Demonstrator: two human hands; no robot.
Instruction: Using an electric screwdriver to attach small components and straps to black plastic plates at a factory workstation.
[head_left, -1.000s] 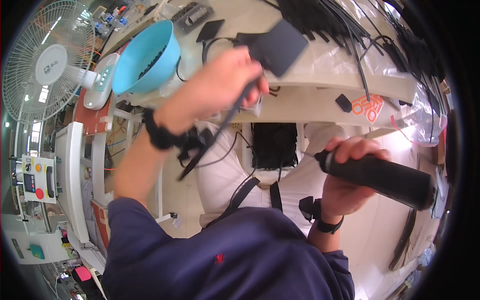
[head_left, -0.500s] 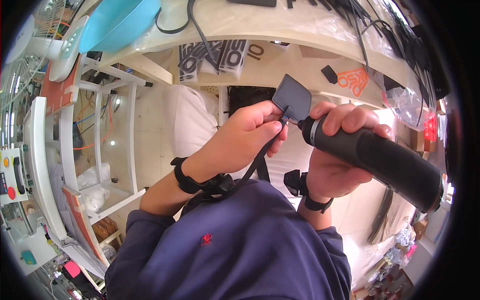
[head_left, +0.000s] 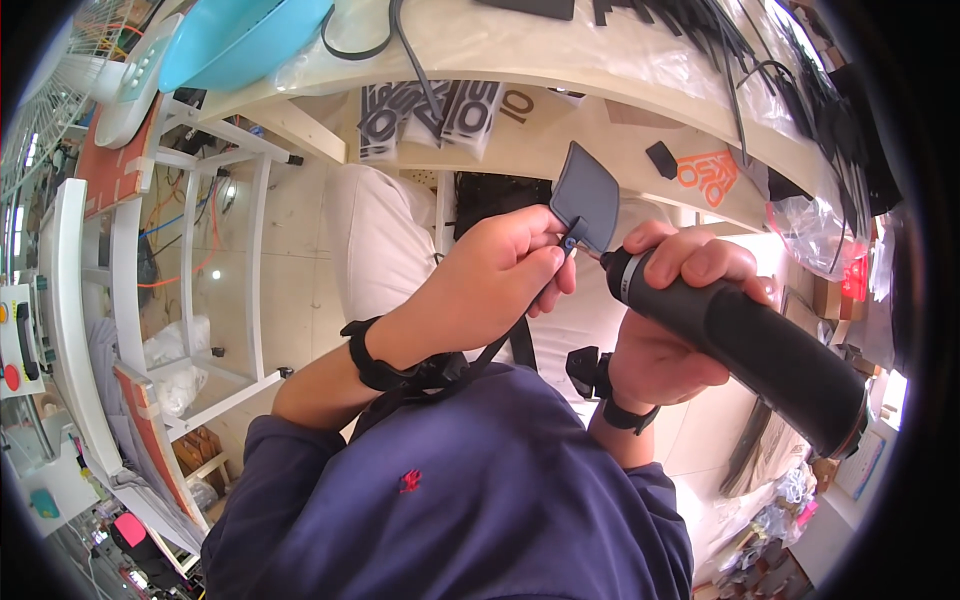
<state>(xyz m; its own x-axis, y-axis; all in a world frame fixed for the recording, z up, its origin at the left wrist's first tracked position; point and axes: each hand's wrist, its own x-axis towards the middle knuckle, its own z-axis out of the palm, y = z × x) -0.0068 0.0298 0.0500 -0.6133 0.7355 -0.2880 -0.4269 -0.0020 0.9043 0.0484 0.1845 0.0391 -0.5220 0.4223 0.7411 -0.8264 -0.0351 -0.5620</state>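
Observation:
My left hand [head_left: 482, 268] pinches a black strap where it meets a dark, flat, rounded-square tag [head_left: 588, 197], which stands up above the fingertips. A small round screw [head_left: 569, 243] shows at the tag's neck. The strap's tail [head_left: 492, 350] hangs down toward my lap. Wrapped in my right hand [head_left: 655, 350] is a thick black cylindrical electric screwdriver [head_left: 785, 345] with a pale ring near its nose. Its thin bit points left at the screw, its tip a little apart from the screw head.
Ahead is a pale workbench [head_left: 460, 60] with a lower shelf holding printed packets [head_left: 470, 115] and an orange cut-out [head_left: 706, 178]. Black straps [head_left: 690, 25] lie at the back right. A blue basin [head_left: 245, 45] and a fan [head_left: 90, 75] stand left, above a white rack [head_left: 255, 265].
The screwdriver's tip has drawn slightly back from the tag's neck, and its rear end has dipped. The tag has turned a little in my left fingers, exposing the screw.

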